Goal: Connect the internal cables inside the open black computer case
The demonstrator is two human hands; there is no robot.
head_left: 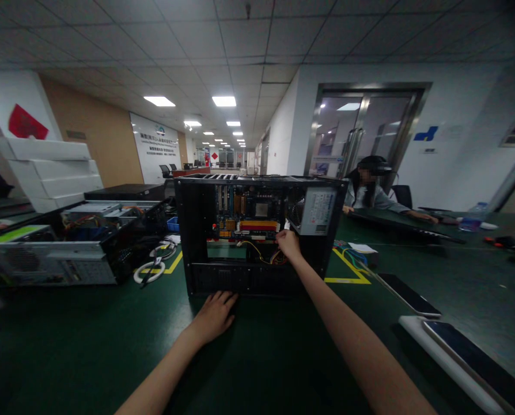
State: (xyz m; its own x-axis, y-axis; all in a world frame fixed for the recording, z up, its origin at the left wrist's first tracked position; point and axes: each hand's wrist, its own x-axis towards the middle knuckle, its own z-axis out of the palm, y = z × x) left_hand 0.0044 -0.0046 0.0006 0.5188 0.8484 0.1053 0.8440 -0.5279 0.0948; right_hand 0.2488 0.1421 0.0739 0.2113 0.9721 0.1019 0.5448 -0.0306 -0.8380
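An open black computer case [216, 279] stands upright in front of me on the green table. Inside it are a motherboard [249, 199] and, at the upper right, a power supply [320, 210]. My left hand [214, 316] lies palm down by the case's bottom edge, fingers stretched out. Inside the case, at the motherboard's lower right, my right hand [288, 245] is closed with fingertips together. A small white piece shows just above these fingers; what they grip is hidden. Thin coloured cables [277, 258] hang below the hand.
Another opened computer case [67, 271] lies at the left, with coiled cables [149, 272] beside it. Dark-topped flat devices [408, 295] lie at the right. A co-worker [372, 190] sits behind a black panel [404, 225]. Yellow tape [348, 280] marks the table.
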